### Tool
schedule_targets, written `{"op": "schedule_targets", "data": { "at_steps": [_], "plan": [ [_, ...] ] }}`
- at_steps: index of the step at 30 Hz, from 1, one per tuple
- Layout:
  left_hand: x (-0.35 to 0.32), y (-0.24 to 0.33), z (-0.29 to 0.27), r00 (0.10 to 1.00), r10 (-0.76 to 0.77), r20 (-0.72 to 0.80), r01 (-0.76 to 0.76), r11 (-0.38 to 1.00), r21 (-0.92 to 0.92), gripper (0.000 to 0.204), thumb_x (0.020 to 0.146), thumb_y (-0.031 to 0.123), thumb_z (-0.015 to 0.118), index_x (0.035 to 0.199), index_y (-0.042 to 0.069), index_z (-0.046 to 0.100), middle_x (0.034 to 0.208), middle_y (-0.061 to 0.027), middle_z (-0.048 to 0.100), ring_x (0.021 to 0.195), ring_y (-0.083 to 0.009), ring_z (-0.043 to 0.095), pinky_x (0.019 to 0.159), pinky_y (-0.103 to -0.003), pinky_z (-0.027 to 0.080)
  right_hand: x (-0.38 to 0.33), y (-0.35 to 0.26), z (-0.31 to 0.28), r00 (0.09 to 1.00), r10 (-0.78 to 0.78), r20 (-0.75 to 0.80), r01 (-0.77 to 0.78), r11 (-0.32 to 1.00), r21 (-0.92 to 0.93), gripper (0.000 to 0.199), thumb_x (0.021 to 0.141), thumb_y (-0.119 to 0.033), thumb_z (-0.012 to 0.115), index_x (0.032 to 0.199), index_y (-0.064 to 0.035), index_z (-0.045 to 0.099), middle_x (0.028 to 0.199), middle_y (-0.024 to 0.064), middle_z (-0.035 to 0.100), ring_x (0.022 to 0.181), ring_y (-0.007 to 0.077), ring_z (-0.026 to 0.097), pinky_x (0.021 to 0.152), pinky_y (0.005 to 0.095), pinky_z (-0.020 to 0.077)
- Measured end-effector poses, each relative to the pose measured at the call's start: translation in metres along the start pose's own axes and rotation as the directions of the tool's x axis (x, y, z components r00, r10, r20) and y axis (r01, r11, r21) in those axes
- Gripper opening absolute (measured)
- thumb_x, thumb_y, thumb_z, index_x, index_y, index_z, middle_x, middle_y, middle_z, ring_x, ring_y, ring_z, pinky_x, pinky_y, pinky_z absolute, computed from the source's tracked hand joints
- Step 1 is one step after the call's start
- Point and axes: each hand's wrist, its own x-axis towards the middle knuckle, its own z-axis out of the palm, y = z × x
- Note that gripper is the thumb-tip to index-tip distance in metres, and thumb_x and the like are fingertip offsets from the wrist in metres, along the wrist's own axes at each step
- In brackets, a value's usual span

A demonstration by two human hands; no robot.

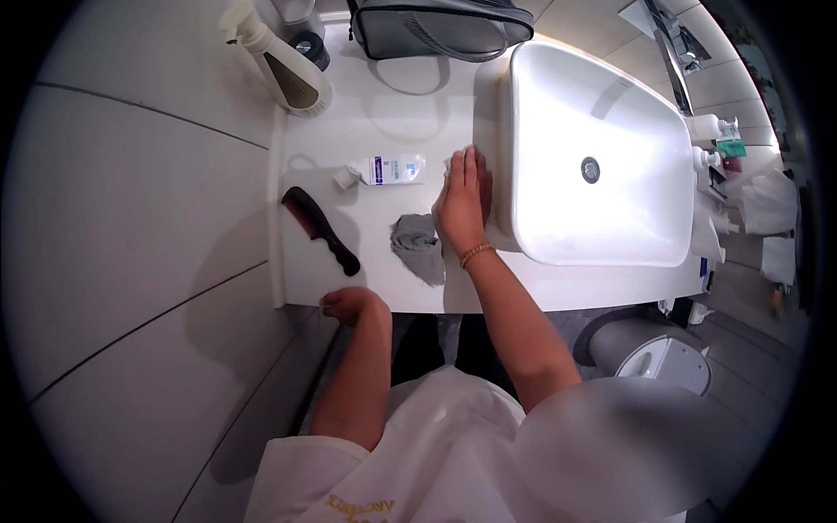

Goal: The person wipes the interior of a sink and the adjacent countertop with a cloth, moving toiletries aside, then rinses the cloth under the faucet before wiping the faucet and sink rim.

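From where I watch, the right hand [464, 202] lies back-up over the counter [384, 109], fingers together and pointing far, right beside the left wall of the basin [602, 105]. A pale scrap [447, 166] shows past the left edge of its fingers; I can't tell whether that grip pinches it or only presses on it, as the palm is hidden. The left hand [351, 305] hangs bent at the wrist by the near edge, fingers loosely curled; I see nothing in that grip, but its inside is turned away from me, so how far it is open I can't tell.

The relation I judge to matter most is cloth to right hand. The grey cloth [418, 248] lies crumpled just left and slightly near of that hand, its longer axis running far to near with the near tip skewed right. The right hand is clearly the nearer one.

The comb [321, 231] slants from far left to near right, its handle end just beyond the left hand. The tube [397, 170] lies on its side, left to right, left of the right fingers.

For room, I judge the basin blocks rightward travel. Leftward there is bare counter between cloth and comb, and more on the far side, between the tube and the bag [392, 35]. The near edge leaves only a narrow strip below the cloth.
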Motion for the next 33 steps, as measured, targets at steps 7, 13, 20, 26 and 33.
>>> {"op": "schedule_targets", "data": {
  "at_steps": [7, 13, 20, 26, 33],
  "plan": [
    [-0.007, 0.009, -0.005, 0.997, -0.073, 0.025, 0.074, 0.997, -0.037, 0.052, 0.103, 0.034, 0.016, 0.125, -0.004, 0.045, 0.122, -0.0317, 0.056, 0.109, -0.0475, 0.058, 0.096, -0.052, 0.050, 0.076, 0.005, 0.034, 0.988, 0.031, -0.150, -0.040, 0.997, -0.061, 0.045, 0.092, -0.012, 0.049, 0.135, 0.0035, 0.044, 0.145, 0.0213, 0.040, 0.135, 0.0378, 0.035, 0.112, 0.0499, 0.0265],
    [0.007, -0.010, 0.011, 1.000, 0.016, -0.027, -0.015, 1.000, 0.026, 0.048, 0.104, 0.036, 0.022, 0.121, -0.003, 0.044, 0.113, -0.0347, 0.058, 0.101, -0.0512, 0.058, 0.088, -0.054, 0.053, 0.141, 0.009, 0.053, 0.966, 0.145, -0.215, -0.167, 0.982, -0.088, 0.048, 0.091, -0.015, 0.050, 0.135, 0.0031, 0.043, 0.144, 0.0199, 0.041, 0.134, 0.0361, 0.036, 0.111, 0.0487, 0.0272],
    [0.054, -0.072, 0.055, 0.789, 0.563, -0.247, -0.377, 0.760, 0.529, 0.038, 0.103, 0.025, 0.029, 0.112, -0.007, 0.048, 0.110, -0.0317, 0.060, 0.093, -0.0487, 0.062, 0.080, -0.046, 0.057, 0.187, 0.031, 0.071, 0.974, 0.122, -0.190, -0.159, 0.968, -0.194, 0.052, 0.094, -0.021, 0.044, 0.141, 0.0003, 0.039, 0.147, 0.0199, 0.038, 0.138, 0.0355, 0.032, 0.114, 0.0480, 0.0233],
    [0.025, -0.044, 0.040, 0.919, 0.315, -0.237, -0.244, 0.927, 0.284, 0.028, 0.101, 0.018, 0.035, 0.109, -0.003, 0.052, 0.110, -0.0270, 0.062, 0.086, -0.0411, 0.067, 0.071, -0.044, 0.058, 0.173, 0.029, 0.054, 0.961, 0.252, -0.109, -0.266, 0.955, -0.132, 0.052, 0.095, -0.022, 0.044, 0.141, 0.0016, 0.040, 0.151, 0.0209, 0.034, 0.140, 0.0363, 0.029, 0.116, 0.0480, 0.0205],
    [0.013, -0.024, 0.024, 0.944, 0.266, -0.198, -0.214, 0.944, 0.250, 0.037, 0.102, 0.028, 0.028, 0.111, -0.003, 0.047, 0.101, -0.0287, 0.062, 0.091, -0.0470, 0.064, 0.074, -0.049, 0.057, 0.068, 0.000, 0.018, 0.967, 0.237, -0.091, -0.241, 0.970, -0.037, 0.049, 0.094, -0.016, 0.048, 0.138, 0.0040, 0.041, 0.147, 0.0232, 0.037, 0.137, 0.0406, 0.030, 0.116, 0.0495, 0.0201]
  ]
}}
